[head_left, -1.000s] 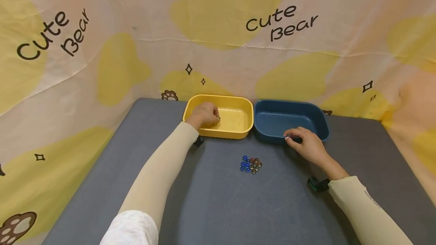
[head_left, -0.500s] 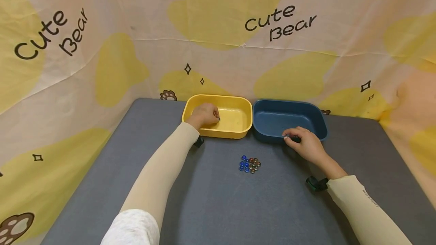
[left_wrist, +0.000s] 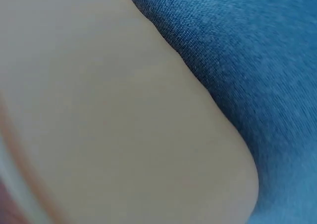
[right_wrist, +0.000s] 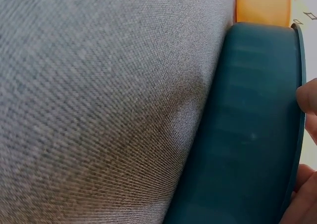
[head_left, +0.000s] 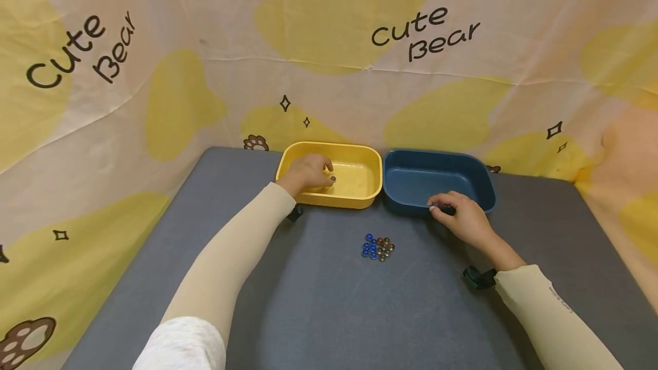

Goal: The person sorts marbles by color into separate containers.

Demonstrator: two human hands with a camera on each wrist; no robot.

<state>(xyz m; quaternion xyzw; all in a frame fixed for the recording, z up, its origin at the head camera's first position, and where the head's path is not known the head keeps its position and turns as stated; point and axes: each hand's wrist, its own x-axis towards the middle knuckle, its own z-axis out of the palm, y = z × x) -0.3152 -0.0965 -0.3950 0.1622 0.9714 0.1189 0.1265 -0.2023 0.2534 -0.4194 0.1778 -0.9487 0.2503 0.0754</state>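
Yellow tray (head_left: pixel 360 180) partly out of sight behind left hand (head_left: pixel 309 171).

Plain yellow tray (head_left: pixel 336 201), plain dark blue tray (head_left: pixel 437 176). Blue marbles (head_left: pixel 372 248), brownish marbles (head_left: pixel 386 248). Bench (head_left: pixel 329 313) is plain grey. Backdrop (head_left: pixel 334 33) is pale pink with yellow blotches, black lettering, brown paw prints. Sleeves (head_left: pixel 231 250) are beige.

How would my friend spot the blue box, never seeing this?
On the gray table, go to the far edge, by the patterned cloth. Two boxes stand side by side. The blue box is on the right, dark all over, unlike the yellow box.
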